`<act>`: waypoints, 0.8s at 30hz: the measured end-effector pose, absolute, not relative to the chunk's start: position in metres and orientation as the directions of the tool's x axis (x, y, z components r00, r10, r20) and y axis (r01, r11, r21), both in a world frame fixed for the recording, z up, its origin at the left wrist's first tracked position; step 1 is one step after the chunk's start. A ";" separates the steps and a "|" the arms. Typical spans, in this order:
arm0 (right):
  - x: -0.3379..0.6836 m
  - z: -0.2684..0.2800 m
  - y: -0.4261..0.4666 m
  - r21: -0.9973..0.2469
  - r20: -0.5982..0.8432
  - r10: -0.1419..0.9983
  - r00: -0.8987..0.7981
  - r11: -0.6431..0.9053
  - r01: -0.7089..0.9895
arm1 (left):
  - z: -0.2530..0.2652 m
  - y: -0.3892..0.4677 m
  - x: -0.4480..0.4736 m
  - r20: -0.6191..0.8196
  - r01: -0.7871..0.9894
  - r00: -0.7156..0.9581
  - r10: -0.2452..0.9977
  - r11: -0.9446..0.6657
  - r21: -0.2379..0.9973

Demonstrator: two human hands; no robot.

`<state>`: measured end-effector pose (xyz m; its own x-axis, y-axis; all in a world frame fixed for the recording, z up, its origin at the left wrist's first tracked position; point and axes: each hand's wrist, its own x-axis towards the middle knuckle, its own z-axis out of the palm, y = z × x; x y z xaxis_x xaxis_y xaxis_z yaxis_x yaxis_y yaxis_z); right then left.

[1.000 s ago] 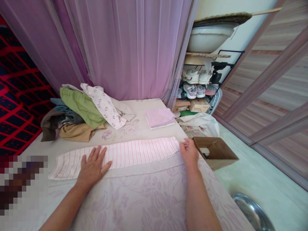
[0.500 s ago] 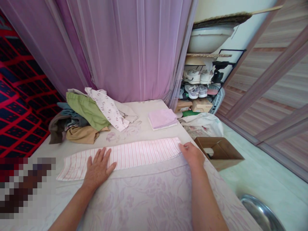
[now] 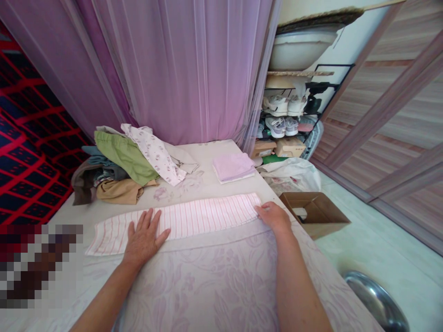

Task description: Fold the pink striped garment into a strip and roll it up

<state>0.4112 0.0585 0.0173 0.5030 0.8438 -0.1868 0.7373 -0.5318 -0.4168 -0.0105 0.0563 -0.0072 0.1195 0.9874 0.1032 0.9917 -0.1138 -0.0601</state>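
Observation:
A long pink-and-white striped cloth [image 3: 204,217] lies folded into a narrow band across the bed [image 3: 207,281], which has a pale floral cover. My left hand [image 3: 143,237] rests flat on the band's left part, fingers spread. My right hand [image 3: 275,217] pinches the band's right end, at the near corner by the bed's edge.
A heap of unfolded clothes [image 3: 128,161] lies at the back left. A folded lilac cloth [image 3: 233,167] sits at the back right. Purple curtains [image 3: 180,69] hang behind. Off the bed's right edge stand an open cardboard box [image 3: 314,213], a shoe rack [image 3: 290,115] and a metal basin [image 3: 377,302].
My right hand has lowered from above the cloth's right end onto its near corner. The left hand stays flat on the cloth. The view has shifted slightly.

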 end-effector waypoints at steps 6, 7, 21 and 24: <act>0.412 0.011 0.061 -0.543 -0.270 0.838 0.473 -0.539 0.644 | -0.004 0.051 -0.011 0.250 0.978 0.206 0.946 -0.210 -0.013; 0.412 0.010 0.062 -0.547 -0.260 0.839 0.479 -0.536 0.643 | -0.002 0.049 -0.012 0.289 0.965 0.253 0.923 -0.263 -0.004; 0.422 0.000 0.065 -0.648 -0.159 0.887 0.434 -0.426 0.632 | 0.008 0.035 0.016 0.269 0.813 0.459 0.847 -0.522 0.257; 0.420 0.002 0.064 -0.638 -0.188 0.887 0.422 -0.437 0.634 | 0.009 0.039 0.014 0.271 0.788 0.461 0.845 -0.531 0.313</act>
